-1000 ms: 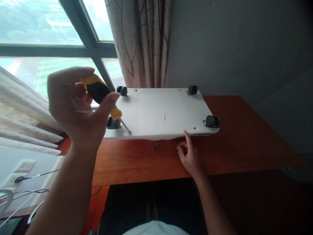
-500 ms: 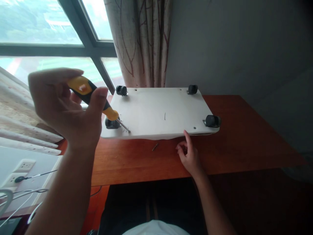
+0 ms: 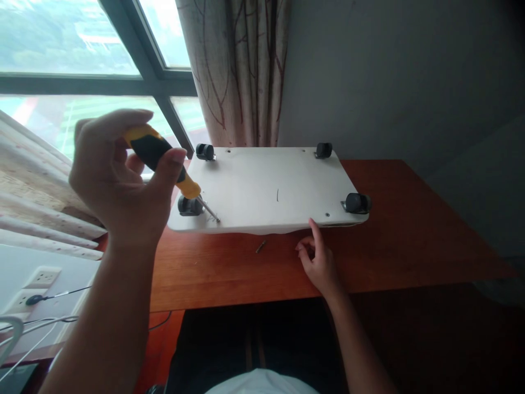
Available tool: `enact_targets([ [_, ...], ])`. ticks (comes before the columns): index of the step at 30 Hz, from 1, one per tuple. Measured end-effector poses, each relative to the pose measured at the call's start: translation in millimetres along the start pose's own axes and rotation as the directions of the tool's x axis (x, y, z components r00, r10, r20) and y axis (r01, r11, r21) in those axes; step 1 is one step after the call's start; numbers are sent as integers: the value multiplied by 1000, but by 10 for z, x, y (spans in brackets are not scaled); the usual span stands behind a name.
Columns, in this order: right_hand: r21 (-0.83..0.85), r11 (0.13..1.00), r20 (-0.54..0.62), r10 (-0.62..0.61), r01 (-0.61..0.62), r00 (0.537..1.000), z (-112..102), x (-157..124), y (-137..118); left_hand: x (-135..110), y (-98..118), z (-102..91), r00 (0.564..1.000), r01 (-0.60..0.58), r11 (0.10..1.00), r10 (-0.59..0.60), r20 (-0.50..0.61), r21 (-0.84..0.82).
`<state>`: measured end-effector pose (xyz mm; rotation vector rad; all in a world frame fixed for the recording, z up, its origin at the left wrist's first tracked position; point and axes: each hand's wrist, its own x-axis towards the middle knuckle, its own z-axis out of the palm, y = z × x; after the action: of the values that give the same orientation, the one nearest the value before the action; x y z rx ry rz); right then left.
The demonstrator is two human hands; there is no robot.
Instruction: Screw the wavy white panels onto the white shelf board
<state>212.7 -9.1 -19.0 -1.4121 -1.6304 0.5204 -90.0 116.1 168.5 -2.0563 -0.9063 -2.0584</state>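
My left hand (image 3: 127, 180) is closed around the yellow and black handle of a screwdriver (image 3: 189, 186). The screwdriver slants down to the right, its tip meeting a screw head (image 3: 217, 220) near the front left corner of a white board (image 3: 250, 186). Black caster wheels stand up at the board's corners, one of them (image 3: 190, 206) just left of the screwdriver's shaft. My right hand (image 3: 318, 260) rests at the board's front edge, index finger stretched against it and the other fingers loosely curled. Nothing shows in that hand.
On the wooden table (image 3: 410, 235) in front of the board lies a small screw-like piece (image 3: 261, 246). A thin bent dark piece (image 3: 278, 195) sits on the board. Behind are a window and a curtain (image 3: 241, 71). Wall sockets (image 3: 43, 278) with cables are at lower left.
My left hand has turned and shifted slightly right, rotating the screwdriver handle. Its tip stays at the same screw. My right hand has hardly moved.
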Motion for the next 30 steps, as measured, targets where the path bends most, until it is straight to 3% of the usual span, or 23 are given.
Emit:
enact_targets([
  [5, 0, 1000, 9, 9, -9, 1000, 3, -2, 8, -33, 131, 111, 1000, -10, 992, 13, 23, -124],
  [10, 10, 1000, 7, 6, -6, 1000, 5, -2, 8, -39, 210, 70, 992, 128, 991, -128, 12, -23],
  [14, 7, 1000, 9, 6, -6, 1000, 7, -5, 1, -33, 244, 66, 983, 177, 982, -173, 61, -67],
  [17, 5, 1000, 11, 9, -9, 1000, 0, -3, -12, -29, 259, 91, 987, 148, 981, -139, 79, -127],
  [20, 10, 1000, 14, 9, -9, 1000, -7, -1, -12, -14, 236, 87, 998, 68, 996, -67, 20, -53],
  [23, 7, 1000, 16, 6, -6, 1000, -5, -4, 2, -8, 191, 78, 996, 74, 997, -74, -39, -2],
  [26, 8, 1000, 16, 6, -6, 1000, 1, -8, 13, -22, 145, 117, 993, 101, 993, -104, -51, -67],
  [30, 12, 1000, 17, 10, -11, 1000, -2, -5, 5, -33, 68, 159, 989, -28, 990, 7, -147, -140],
])
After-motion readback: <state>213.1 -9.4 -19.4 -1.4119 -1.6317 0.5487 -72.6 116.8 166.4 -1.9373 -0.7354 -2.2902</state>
